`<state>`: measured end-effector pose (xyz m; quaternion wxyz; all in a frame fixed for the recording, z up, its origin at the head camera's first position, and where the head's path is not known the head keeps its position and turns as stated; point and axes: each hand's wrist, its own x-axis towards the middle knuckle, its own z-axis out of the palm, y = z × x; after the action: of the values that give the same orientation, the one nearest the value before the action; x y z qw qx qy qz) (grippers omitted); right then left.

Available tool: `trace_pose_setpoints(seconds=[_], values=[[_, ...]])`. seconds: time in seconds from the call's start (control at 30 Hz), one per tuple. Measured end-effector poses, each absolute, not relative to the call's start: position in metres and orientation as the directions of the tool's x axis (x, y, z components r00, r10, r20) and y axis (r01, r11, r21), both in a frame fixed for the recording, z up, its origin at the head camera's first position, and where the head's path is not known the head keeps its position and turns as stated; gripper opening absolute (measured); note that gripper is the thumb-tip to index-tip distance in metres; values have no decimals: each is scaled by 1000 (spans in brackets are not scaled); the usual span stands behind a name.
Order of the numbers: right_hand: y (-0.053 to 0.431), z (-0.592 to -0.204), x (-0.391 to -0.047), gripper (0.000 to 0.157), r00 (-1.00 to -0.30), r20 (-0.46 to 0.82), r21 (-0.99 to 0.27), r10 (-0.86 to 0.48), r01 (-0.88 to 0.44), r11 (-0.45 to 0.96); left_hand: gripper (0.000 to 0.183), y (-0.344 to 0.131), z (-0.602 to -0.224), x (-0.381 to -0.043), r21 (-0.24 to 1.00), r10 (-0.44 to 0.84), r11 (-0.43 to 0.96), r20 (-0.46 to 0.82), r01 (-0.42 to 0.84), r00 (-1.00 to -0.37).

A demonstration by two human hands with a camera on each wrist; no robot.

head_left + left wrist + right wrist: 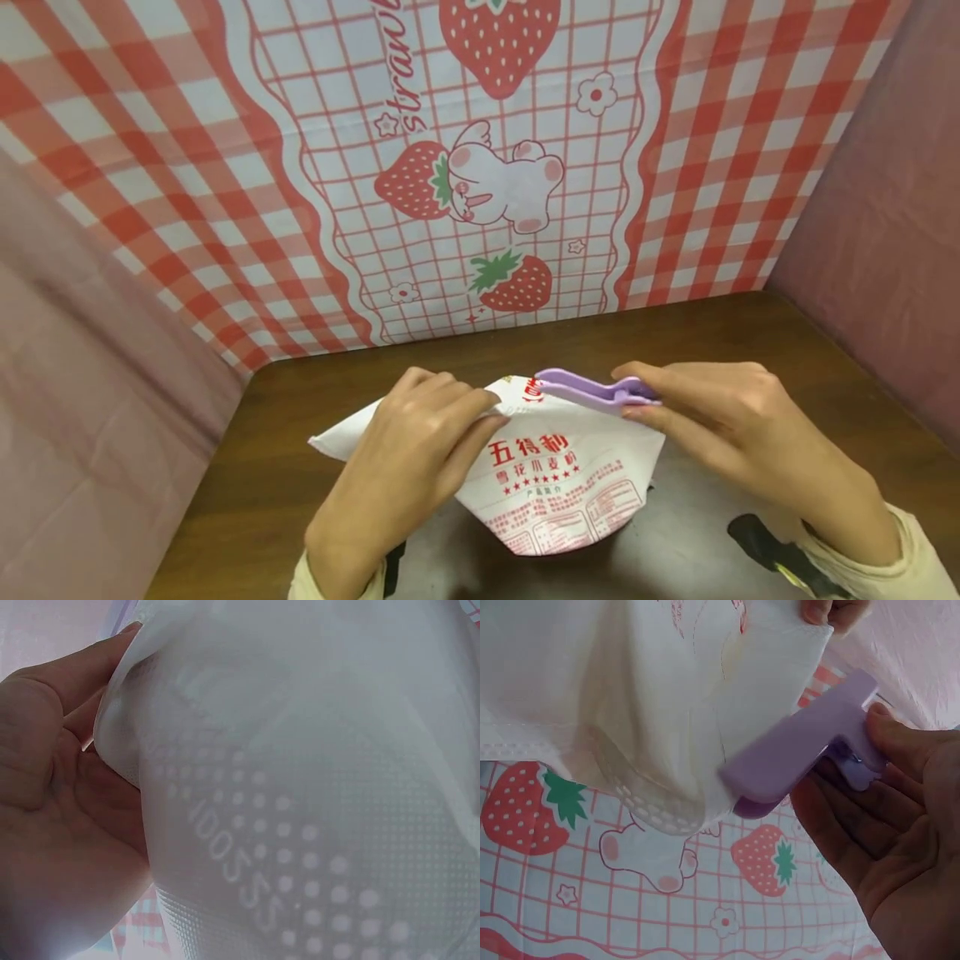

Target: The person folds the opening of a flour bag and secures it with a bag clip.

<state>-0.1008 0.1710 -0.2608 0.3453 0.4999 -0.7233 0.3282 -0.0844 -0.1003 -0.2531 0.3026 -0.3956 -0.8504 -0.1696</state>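
Note:
A white flour bag [555, 475] with red Chinese print stands in the middle of the table, its top folded over. My left hand [420, 450] pinches the folded top edge between thumb and fingers; in the left wrist view the hand [67, 772] grips a pleat of the white plastic [300, 750]. Between the thumb and fingers of my right hand [727, 417] is a purple bag clip [592, 392], held by its handle end. In the right wrist view the clip's [802, 742] long jaws overlap the edge of the bag [652, 697].
Under the bag lies a dark grey surface [442, 558] on the brown wooden table [705, 333]. A black object [772, 546] lies near the right forearm. A strawberry-print checked cloth [300, 183] hangs behind, with pink curtains [870, 208] on both sides.

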Motion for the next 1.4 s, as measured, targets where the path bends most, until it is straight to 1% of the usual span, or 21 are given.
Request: trace_pose_setpoints(seconds=[0.17,0.3,0.43,0.77,0.87,1.0,1.07,1.27,1.4], values=[[167,-261,-101,24,-236,809,-105,-538,-959,263,7,-99,-253,-85,46,565,633,654,772,-502],[165,-261,-99,24,-231,800,-70,-554,-953,296,7,-98,-254,-85,49,564,630,657,775,-500],[166,-263,-97,27,-244,787,-60,-567,-945,323,8,-97,-254,-85,37,565,626,666,779,-486],[168,-264,-97,27,-281,756,-93,-592,-940,328,9,-94,-254,-87,2,557,623,701,782,-445],[168,-264,-97,28,-286,754,-85,-592,-935,344,9,-93,-255,-86,2,551,635,699,773,-455],[168,-264,-97,27,-276,756,-67,-593,-934,350,10,-93,-256,-86,10,547,651,687,759,-478],[168,-265,-98,27,-272,758,-63,-592,-935,349,10,-93,-256,-86,10,544,654,688,756,-480],[169,-266,-98,27,-272,762,-61,-588,-934,353,10,-92,-256,-86,-11,542,661,699,750,-467],[169,-264,-95,22,-295,743,-77,-601,-929,362,10,-91,-255,-86,-23,546,656,705,755,-453]])
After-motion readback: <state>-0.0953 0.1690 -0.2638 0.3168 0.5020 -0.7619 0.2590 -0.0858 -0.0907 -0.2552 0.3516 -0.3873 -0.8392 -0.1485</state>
